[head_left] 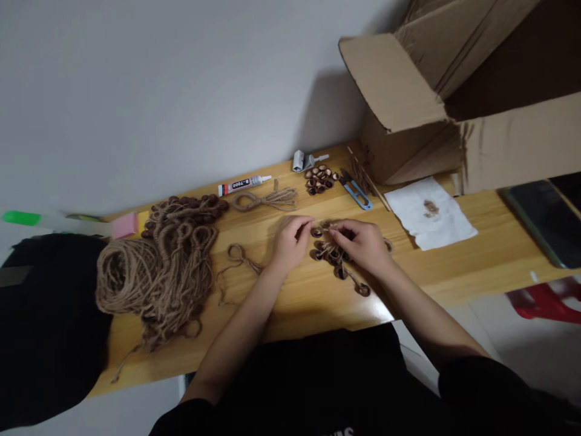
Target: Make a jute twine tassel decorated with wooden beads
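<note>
Brown half-shells on short twine cords (340, 272) lie in a cluster on the wooden table, below and between the two hands. The right hand (363, 241) pinches the cluster's upper end between thumb and index finger; the left hand (291, 239) is loosely curled, fingertips at an upper shell, its grip unclear. Beyond lie loose half-shells (321, 180), blue-handled thread snips (356, 189) and a B-7000 glue tube (245, 184); farther left, heaped twine (181, 272).
</note>
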Demonstrator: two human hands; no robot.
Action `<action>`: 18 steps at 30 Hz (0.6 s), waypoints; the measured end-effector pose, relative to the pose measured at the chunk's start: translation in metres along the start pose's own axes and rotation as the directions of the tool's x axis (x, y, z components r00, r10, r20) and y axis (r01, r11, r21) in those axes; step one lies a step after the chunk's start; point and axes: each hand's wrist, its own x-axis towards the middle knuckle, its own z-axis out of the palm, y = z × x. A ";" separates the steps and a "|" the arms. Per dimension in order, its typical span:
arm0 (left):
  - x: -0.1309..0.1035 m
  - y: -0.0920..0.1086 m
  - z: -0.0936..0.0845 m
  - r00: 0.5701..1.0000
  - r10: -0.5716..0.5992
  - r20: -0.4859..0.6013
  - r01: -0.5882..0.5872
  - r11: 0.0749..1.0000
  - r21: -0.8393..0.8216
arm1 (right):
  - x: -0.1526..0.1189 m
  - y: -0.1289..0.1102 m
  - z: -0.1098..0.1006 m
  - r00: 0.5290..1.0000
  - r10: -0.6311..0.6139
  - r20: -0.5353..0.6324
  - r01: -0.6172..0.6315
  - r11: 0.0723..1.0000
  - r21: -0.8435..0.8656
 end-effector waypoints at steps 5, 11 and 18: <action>0.000 0.001 -0.002 1.000 0.014 0.020 -0.014 1.000 0.011 | 0.000 0.000 -0.001 1.000 -0.005 -0.006 0.005 1.000 -0.003; 0.002 0.006 -0.004 0.990 0.093 0.102 -0.105 0.986 0.125 | 0.001 0.003 0.000 0.997 0.031 -0.065 -0.029 0.999 0.036; 0.002 0.004 -0.002 0.990 0.074 0.120 -0.096 0.977 0.189 | 0.000 0.000 -0.002 0.993 0.082 -0.088 -0.077 0.995 0.056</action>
